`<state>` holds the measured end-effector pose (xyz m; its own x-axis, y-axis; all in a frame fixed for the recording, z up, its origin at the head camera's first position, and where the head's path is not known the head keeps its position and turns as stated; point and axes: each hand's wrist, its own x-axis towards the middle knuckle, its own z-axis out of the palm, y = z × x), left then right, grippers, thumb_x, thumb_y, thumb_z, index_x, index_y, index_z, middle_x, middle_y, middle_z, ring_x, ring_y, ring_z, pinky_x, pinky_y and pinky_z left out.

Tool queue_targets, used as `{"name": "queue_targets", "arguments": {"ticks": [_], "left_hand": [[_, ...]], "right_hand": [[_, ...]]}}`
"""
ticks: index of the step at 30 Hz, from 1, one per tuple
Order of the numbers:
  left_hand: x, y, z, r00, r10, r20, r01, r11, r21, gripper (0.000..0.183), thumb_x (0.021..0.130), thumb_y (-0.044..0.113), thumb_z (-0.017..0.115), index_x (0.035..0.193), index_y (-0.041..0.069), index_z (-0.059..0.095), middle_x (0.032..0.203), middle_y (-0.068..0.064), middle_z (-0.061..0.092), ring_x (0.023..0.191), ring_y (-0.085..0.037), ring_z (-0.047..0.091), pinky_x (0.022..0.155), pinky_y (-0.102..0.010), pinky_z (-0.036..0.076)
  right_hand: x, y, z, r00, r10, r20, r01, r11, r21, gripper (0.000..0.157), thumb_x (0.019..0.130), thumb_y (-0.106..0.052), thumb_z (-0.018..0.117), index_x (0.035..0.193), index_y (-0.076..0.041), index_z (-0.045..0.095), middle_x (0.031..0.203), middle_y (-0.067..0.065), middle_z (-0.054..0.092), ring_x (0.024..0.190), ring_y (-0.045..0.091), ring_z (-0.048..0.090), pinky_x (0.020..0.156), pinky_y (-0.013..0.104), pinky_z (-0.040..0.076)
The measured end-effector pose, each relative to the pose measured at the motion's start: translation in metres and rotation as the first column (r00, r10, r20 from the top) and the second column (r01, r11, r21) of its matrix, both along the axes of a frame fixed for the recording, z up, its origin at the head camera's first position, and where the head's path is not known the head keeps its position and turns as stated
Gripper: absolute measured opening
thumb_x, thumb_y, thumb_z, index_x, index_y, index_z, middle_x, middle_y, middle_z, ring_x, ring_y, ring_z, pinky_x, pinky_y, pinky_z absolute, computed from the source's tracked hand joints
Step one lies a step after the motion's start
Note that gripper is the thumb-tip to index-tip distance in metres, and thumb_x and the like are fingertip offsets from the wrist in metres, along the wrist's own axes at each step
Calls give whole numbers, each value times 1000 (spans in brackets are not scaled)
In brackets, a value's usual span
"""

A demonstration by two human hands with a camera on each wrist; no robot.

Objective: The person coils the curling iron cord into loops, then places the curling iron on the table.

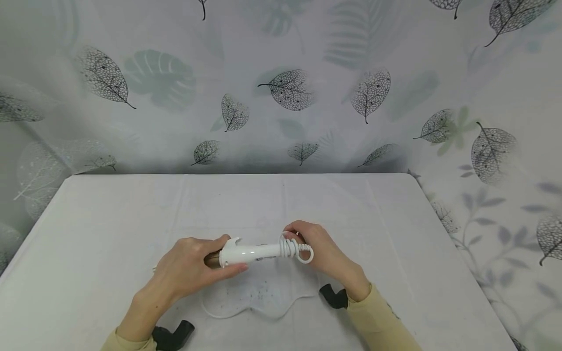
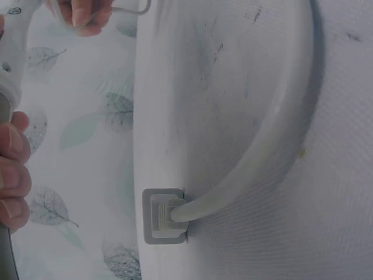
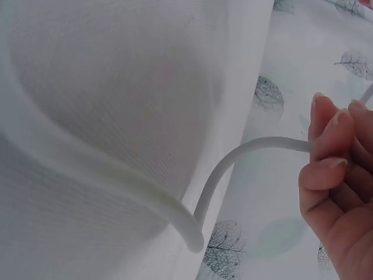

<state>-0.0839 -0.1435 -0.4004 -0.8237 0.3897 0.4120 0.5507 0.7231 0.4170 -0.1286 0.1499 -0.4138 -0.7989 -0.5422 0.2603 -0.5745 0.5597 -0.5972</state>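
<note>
A white curling iron with a brownish barrel is held level above the table. My left hand grips it at the barrel end, thumb along the near side of the white body; the left wrist view shows its fingertips wrapped against the barrel. White cord is coiled around the handle's right end. There my right hand pinches the cord, its fingers curled in the right wrist view. From this hand the loose cord runs down to the table. A squarish pale plug ends it in the left wrist view.
The table has a white cover with small dark specks near its middle front. Behind it hangs a leaf-print curtain. Black wrist mounts sit under both wrists, close over the tabletop.
</note>
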Motion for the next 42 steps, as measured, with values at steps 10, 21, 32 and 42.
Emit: {"name": "queue_targets", "arguments": {"ticks": [10, 21, 32, 42], "left_hand": [[-2, 1, 0, 998, -45, 45, 47, 999, -27, 38, 75, 60, 80, 92, 27, 67, 59, 24, 36, 53, 8, 30, 46, -10, 23], [0, -1, 1, 995, -31, 99, 42, 993, -114, 50, 76, 60, 80, 107, 20, 75, 67, 20, 59, 56, 6, 40, 51, -15, 34], [-1, 1, -2, 987, -8, 160, 35, 986, -163, 40, 76, 62, 78, 94, 28, 68, 58, 20, 38, 53, 3, 34, 48, -17, 29], [-1, 2, -1, 969, 67, 237, -24, 984, -179, 61, 76, 68, 74, 112, 19, 75, 58, 15, 42, 53, -1, 35, 48, -20, 28]], "right_hand": [[-3, 3, -3, 998, -14, -54, 15, 1000, 19, 6, 96, -5, 65, 101, -2, 67, 89, 4, 67, 71, 10, 56, 66, 25, 49], [0, 2, 6, 978, -196, -71, 203, 974, 104, 11, 92, -23, 73, 89, -14, 68, 71, -9, 58, 60, 3, 45, 55, 21, 39], [4, -1, 15, 987, -126, -101, 116, 988, -100, 7, 88, -15, 77, 87, -14, 70, 72, -10, 59, 60, 3, 42, 55, 20, 39], [12, -6, 23, 982, -119, -147, 99, 986, -134, 9, 87, -13, 78, 83, -15, 70, 71, -11, 60, 58, 1, 39, 53, 19, 35]]}}
